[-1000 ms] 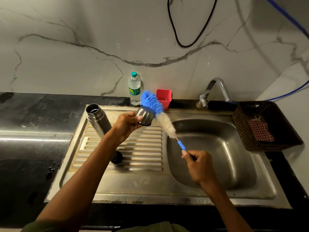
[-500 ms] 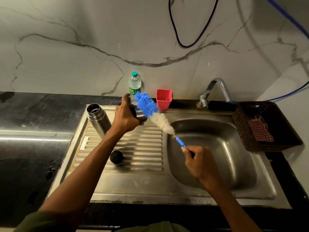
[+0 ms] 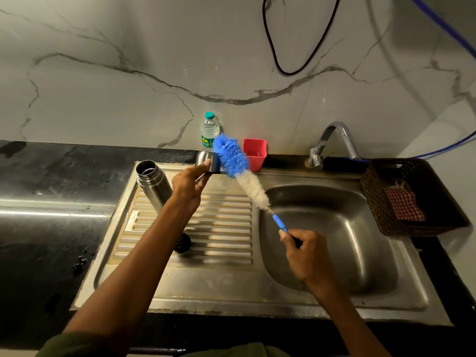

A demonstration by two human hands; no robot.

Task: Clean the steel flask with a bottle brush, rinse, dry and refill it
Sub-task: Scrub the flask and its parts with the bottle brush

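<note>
The steel flask (image 3: 152,184) stands open on the ribbed drainboard (image 3: 219,228), at its back left. My left hand (image 3: 189,185) grips the flask's steel cup lid (image 3: 207,162) above the drainboard's back edge. My right hand (image 3: 307,255) holds the blue handle of the bottle brush (image 3: 238,168) over the sink basin (image 3: 329,240). The brush's blue bristle end lies against the cup's open side. A black stopper (image 3: 184,243) sits on the drainboard, partly hidden by my left forearm.
A small water bottle (image 3: 210,131) and a red cup (image 3: 255,153) stand at the back wall. The tap (image 3: 332,140) curves over the basin. A dark woven basket (image 3: 409,197) holding a checked cloth (image 3: 404,204) sits at the right. Black counter (image 3: 51,228) lies to the left.
My left hand has carried the steel cup up and back toward the wall. The brush followed, its blue end staying at the cup. My right hand stayed over the basin's left edge.
</note>
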